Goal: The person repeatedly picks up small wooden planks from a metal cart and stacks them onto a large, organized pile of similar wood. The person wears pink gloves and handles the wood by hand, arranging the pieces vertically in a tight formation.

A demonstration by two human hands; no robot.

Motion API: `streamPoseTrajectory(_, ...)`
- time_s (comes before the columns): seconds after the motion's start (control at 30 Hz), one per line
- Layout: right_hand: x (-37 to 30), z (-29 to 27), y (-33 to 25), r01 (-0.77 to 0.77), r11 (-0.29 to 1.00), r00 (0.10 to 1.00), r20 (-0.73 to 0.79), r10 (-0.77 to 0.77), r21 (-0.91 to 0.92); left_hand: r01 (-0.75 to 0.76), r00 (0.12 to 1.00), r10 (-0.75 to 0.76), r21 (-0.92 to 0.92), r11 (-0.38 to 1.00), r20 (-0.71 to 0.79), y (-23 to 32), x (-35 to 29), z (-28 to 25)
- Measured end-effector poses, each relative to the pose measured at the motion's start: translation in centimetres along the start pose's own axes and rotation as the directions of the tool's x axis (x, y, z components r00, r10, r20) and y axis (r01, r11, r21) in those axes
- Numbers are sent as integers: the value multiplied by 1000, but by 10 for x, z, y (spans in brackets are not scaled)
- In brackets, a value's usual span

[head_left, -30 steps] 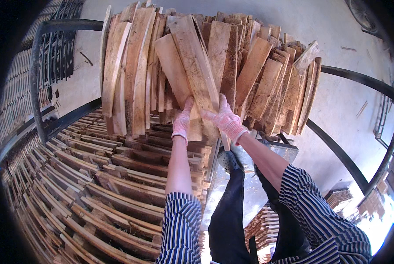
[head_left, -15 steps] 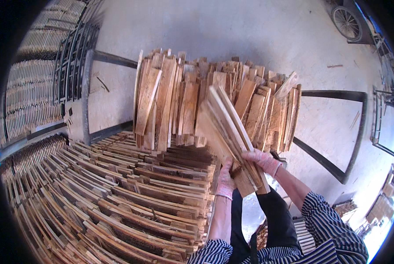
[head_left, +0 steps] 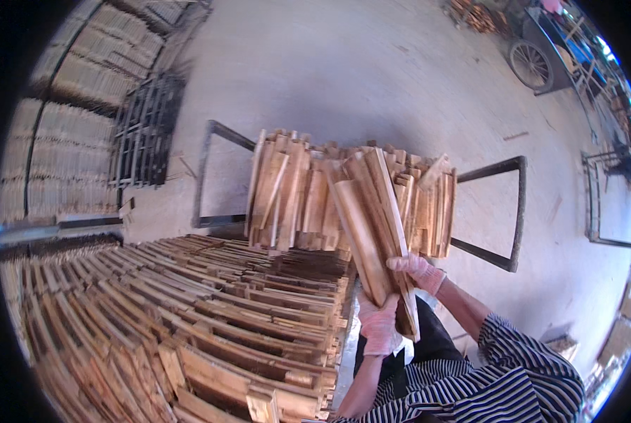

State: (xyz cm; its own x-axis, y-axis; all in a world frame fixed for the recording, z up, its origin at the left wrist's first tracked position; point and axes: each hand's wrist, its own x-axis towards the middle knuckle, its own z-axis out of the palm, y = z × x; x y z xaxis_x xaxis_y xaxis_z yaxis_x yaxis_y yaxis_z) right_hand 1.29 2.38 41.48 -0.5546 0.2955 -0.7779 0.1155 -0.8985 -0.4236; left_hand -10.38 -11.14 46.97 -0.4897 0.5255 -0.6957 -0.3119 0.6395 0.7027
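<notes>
Between both hands I hold a bundle of wooden boards (head_left: 369, 218), tilted, with its far end in front of the board pile. My left hand (head_left: 380, 326), in a pinkish work glove, is closed round the near left side of the bundle. My right hand (head_left: 415, 272), gloved alike, grips the bundle's right edge a little higher. Just beyond stands a pile of upright loose boards (head_left: 280, 190) on a dark metal frame (head_left: 518, 211). To the left of my left hand lies a large stack of layered boards (head_left: 210, 310).
Tall stacks of thin boards (head_left: 62, 162) line the far left, beside a dark metal rack (head_left: 146, 130). A wheeled cart (head_left: 531, 65) stands at the far right, near scrap wood (head_left: 479, 15). Another metal frame (head_left: 592, 201) rests on the concrete floor (head_left: 315, 77) at right.
The view has shifted, so the pile sits lower in it. The held bundle has turned more upright and looks wider; my left hand now sits lower on it.
</notes>
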Motion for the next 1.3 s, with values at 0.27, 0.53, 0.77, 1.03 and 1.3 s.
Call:
streamPoseTrajectory(0.27, -95, 140, -91, 385, 719, 916, 335, -222, -578, -519, 854, 488, -369, 771, -180, 59, -99, -55)
streamPoseTrajectory(0.53, -174, 302, -67, 743, 232, 659, 747, -89, -628, -522, 839, 410, -742, 421, -358, 121, -180, -207)
streamPoseTrajectory(0.77, -267, 406, 8, 808, -481, 468, 867, 170, -342, -615, 757, 329, -786, 68, -564, 28, -264, -279)
streamPoseTrajectory(1.03, -300, 511, 184, 961, -274, 82, 925, 372, 25, -767, 580, 344, -637, -77, -739, -116, -355, -406)
streamPoseTrajectory(1.3, -345, 596, 448, 879, 0, 456, 840, 294, -477, -859, 457, 358, -509, -61, -814, -347, -484, -584)
